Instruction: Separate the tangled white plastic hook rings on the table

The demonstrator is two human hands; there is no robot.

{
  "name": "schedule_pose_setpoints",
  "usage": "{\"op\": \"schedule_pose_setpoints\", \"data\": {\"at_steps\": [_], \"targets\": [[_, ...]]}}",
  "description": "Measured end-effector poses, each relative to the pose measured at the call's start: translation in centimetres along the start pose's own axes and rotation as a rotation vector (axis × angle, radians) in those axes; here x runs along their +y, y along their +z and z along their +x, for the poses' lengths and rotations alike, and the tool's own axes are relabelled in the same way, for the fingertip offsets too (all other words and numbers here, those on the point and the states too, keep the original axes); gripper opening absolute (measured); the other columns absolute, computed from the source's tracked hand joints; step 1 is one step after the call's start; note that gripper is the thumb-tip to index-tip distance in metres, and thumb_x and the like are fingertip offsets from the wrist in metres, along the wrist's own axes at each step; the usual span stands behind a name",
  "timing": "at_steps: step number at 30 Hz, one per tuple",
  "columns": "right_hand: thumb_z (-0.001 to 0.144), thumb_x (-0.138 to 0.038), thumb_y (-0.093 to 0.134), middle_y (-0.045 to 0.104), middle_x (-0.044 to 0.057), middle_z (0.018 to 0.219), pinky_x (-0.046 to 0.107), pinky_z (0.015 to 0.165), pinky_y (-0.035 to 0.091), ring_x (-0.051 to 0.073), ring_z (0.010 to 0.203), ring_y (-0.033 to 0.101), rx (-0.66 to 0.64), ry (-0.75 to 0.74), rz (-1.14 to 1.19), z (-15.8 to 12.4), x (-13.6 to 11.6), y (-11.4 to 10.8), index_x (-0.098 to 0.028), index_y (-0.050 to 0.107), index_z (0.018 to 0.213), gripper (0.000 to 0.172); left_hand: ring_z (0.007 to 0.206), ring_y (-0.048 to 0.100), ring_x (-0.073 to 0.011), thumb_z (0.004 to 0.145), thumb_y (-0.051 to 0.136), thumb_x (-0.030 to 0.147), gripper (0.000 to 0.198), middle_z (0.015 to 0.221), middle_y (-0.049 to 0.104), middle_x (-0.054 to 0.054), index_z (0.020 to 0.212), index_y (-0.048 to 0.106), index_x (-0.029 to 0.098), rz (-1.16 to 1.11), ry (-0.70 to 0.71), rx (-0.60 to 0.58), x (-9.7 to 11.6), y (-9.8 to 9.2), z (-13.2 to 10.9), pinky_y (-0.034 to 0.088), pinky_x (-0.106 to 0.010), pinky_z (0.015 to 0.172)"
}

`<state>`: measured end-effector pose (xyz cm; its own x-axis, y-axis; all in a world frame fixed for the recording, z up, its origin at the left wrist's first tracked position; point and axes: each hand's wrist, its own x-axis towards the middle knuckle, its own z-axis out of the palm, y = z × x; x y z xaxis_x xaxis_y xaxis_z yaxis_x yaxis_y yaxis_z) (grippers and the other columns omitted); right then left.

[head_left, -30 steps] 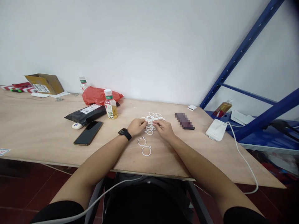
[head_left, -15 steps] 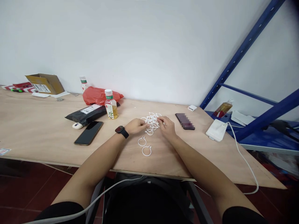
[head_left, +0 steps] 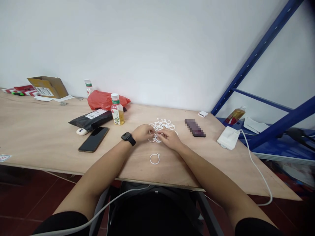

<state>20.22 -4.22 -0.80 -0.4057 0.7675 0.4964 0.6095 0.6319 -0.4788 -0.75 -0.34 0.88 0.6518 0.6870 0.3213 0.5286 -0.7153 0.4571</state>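
Note:
A pile of white plastic rings lies on the plywood table. My left hand, with a black watch on the wrist, and my right hand meet just in front of the pile. Both are closed in a pinch on white rings that they hold between them, low over the table. One single ring lies alone nearer to me.
To the left lie a black phone, a tea bottle, a black mailer bag, a red bag and a cardboard box. A second phone and a white charger with cable lie to the right. Blue shelving stands beyond.
My right hand came back from the pile toward my left hand. The farther of the two loose rings in front of me is gone from the table; one remains.

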Motion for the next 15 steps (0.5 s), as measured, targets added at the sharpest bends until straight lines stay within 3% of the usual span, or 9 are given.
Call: {"op": "schedule_pose_setpoints", "data": {"at_steps": [4,11,15], "targets": [[0.092,-0.028,0.053,0.071,0.006,0.098,0.032,0.079,0.048,0.019,0.087,0.064,0.063,-0.008,0.057,0.0,-0.6,0.4,-0.024,0.07,0.104,0.021,0.085,0.06,-0.0172,0.084,0.061,0.025,0.012,0.087,0.067,-0.006,0.086,0.071,0.018,-0.042,0.109,0.148,0.3,0.2,0.2,0.046,-0.029,0.082],[0.088,-0.028,0.059,0.073,0.004,0.091,0.028,0.069,0.05,0.017,0.08,0.065,0.204,0.008,0.111,0.1,-0.3,0.4,-0.023,0.072,0.098,0.016,0.07,0.057,-0.0126,0.086,0.063,0.028,0.015,0.078,0.064,-0.004,0.08,0.07,0.016,-0.189,0.132,0.263,0.0,1.0,0.3,0.045,-0.024,0.066],[0.088,-0.028,0.06,0.074,0.003,0.093,0.029,0.072,0.051,0.018,0.083,0.067,0.198,0.035,0.13,0.1,0.1,0.4,-0.024,0.072,0.099,0.017,0.075,0.06,-0.0131,0.087,0.061,0.027,0.015,0.083,0.067,-0.006,0.084,0.071,0.016,-0.258,0.174,0.274,0.1,1.2,0.3,0.047,-0.024,0.069]]}}
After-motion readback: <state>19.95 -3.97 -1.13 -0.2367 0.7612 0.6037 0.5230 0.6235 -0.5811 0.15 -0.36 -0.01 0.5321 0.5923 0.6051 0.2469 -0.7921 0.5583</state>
